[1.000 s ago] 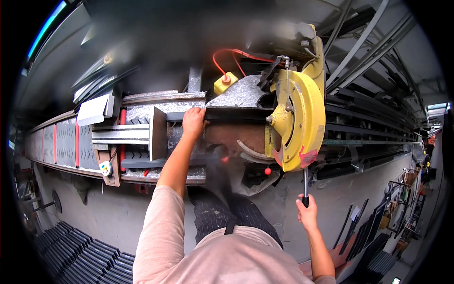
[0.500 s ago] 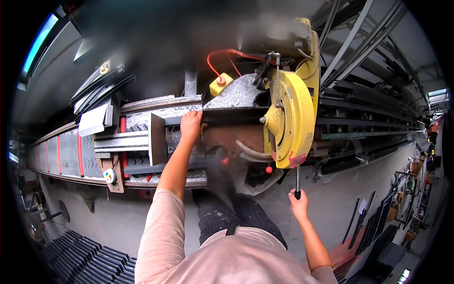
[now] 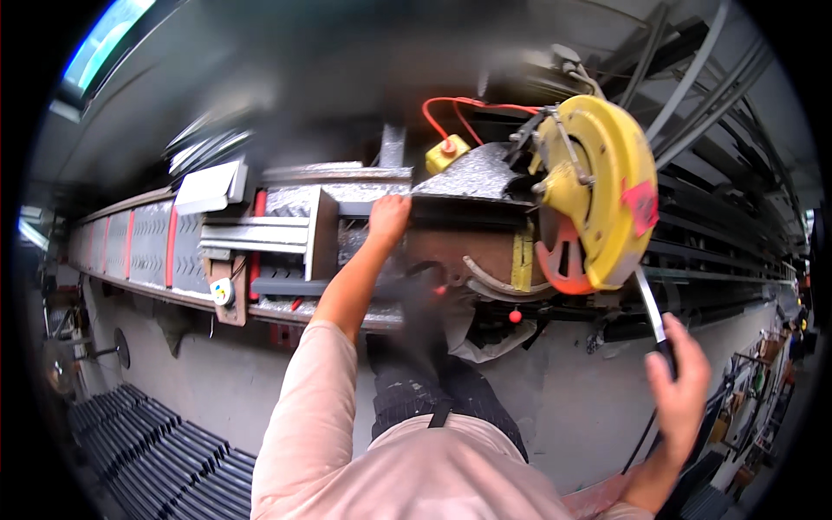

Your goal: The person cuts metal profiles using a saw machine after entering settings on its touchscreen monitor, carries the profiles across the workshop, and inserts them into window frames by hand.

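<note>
A dark metal profile (image 3: 472, 210) lies across the saw bed, along the back fence. My left hand (image 3: 388, 218) grips it from above, left of the saw, its fingers curled over the far side and partly hidden. At the right is a cut-off saw with a yellow blade guard (image 3: 615, 156), its head raised off the bed and an orange-red lower cover showing. My right hand (image 3: 680, 377) is wrapped round the black end of the saw's lever handle (image 3: 666, 351), thumb along its near side. The profile's right end goes out of sight behind the saw head.
A roller conveyor (image 3: 149, 243) runs off left, with a metal stop block (image 3: 321, 234) on the bed. Behind the profile sits a yellow box (image 3: 445, 154) with an orange cable. Dark profiles (image 3: 165, 451) are stacked on the floor at lower left; more bars fill the right.
The saw head has swung up with the lever, and my right hand has risen with it. My left hand stays on the profile. The whole view has shifted slightly.
</note>
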`<state>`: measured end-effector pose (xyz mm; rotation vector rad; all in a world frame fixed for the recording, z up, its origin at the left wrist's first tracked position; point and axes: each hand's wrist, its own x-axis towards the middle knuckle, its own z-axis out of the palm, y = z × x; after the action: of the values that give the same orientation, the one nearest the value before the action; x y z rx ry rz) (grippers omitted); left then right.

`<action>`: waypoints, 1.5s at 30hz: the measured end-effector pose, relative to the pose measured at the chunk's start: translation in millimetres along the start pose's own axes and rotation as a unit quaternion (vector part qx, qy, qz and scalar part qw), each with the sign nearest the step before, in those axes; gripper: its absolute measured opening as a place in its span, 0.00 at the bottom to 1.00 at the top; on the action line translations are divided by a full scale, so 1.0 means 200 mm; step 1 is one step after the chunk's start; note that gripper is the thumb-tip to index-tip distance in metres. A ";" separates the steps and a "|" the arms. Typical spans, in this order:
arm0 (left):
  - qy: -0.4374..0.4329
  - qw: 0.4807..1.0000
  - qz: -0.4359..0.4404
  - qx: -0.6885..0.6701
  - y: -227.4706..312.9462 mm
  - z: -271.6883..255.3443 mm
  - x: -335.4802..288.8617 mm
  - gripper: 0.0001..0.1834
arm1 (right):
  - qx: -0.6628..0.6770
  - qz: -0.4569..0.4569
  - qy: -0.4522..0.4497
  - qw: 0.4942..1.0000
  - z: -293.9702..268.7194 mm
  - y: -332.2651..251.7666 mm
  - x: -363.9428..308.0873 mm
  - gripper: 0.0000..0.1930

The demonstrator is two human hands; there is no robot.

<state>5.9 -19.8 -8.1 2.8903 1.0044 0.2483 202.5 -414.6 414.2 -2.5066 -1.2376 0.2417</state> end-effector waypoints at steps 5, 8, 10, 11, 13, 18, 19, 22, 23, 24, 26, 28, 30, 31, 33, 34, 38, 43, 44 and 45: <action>0.042 0.999 0.014 0.004 0.15 -0.15 -0.21 0.03 | -0.050 0.007 -0.094 0.994 -0.39 -0.14 0.37 0.22; -0.007 0.998 -0.037 -0.051 0.30 -0.35 -0.47 0.07 | 0.027 0.107 -0.127 0.986 -0.49 -0.11 0.54 0.21; 0.042 0.995 -0.041 -0.086 0.42 -0.50 -0.65 0.07 | 0.013 0.061 -0.092 0.994 -0.51 0.01 0.56 0.21; 0.047 0.990 -0.029 -0.127 0.44 -0.56 -0.73 0.07 | 0.003 0.061 -0.090 0.994 -0.53 0.02 0.56 0.21; -0.007 0.986 -0.011 -0.165 0.40 -0.64 -0.89 0.08 | -0.010 0.087 -0.085 0.992 -0.53 0.00 0.53 0.21; -0.045 0.992 -0.035 -0.117 -0.12 -0.58 -1.21 0.08 | -0.012 0.082 -0.090 0.992 -0.51 -0.03 0.56 0.21; -0.007 0.997 -0.032 -0.074 -0.20 -0.54 -1.27 0.08 | -0.012 0.076 -0.090 0.993 -0.50 -0.03 0.57 0.21; 0.022 1.000 0.008 -0.014 -0.35 -0.43 -1.35 0.09 | -0.036 0.093 -0.092 0.991 -0.52 -0.01 0.58 0.21; -0.002 1.000 0.003 0.019 -0.37 -0.41 -1.36 0.17 | -0.032 0.094 -0.094 0.991 -0.52 0.01 0.58 0.21; -0.026 0.998 -0.003 0.053 -0.38 -0.40 -1.37 0.25 | -0.030 0.094 -0.095 0.991 -0.52 0.03 0.58 0.21; -0.053 0.997 -0.052 0.032 -0.35 -0.42 -1.33 0.23 | -0.019 0.095 -0.098 0.990 -0.54 0.05 0.58 0.21; -0.112 0.985 -0.134 -0.005 -0.31 -0.52 -1.28 0.21 | -0.008 0.097 -0.101 0.990 -0.54 0.05 0.57 0.21; -0.047 0.988 -0.132 0.065 -0.39 -0.47 -1.23 0.24 | -0.036 0.095 -0.095 0.990 -0.53 0.01 0.57 0.21; -0.019 0.985 -0.144 0.088 -0.42 -0.51 -1.17 0.25 | -0.046 0.096 -0.103 0.989 -0.53 -0.02 0.57 0.21; -0.036 0.991 -0.112 0.065 -0.56 -0.49 -1.14 0.19 | -0.068 0.102 -0.110 0.986 -0.53 -0.07 0.58 0.22; -0.107 0.989 -0.103 0.020 -0.65 -0.48 -1.16 0.19 | -0.076 0.105 -0.111 0.985 -0.52 -0.07 0.59 0.22; -0.318 0.944 -0.083 -0.037 -0.76 -0.50 -1.03 0.19 | -0.065 0.092 -0.082 0.990 -0.50 -0.05 0.57 0.22; -0.263 0.963 0.058 -0.034 -0.69 -0.56 -1.02 0.15 | -0.044 0.084 -0.070 0.993 -0.50 -0.07 0.55 0.20; -0.234 0.970 0.049 -0.039 -0.65 -0.61 -1.04 0.17 | -0.029 0.078 -0.068 0.994 -0.49 -0.09 0.55 0.20; -0.208 0.976 0.038 -0.044 -0.60 -0.68 -1.07 0.18 | -0.016 0.073 -0.070 0.995 -0.48 -0.09 0.56 0.20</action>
<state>-257.3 -56.0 84.5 2.7330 0.7860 -0.2915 285.5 -336.4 510.7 -2.6500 -1.1166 0.4435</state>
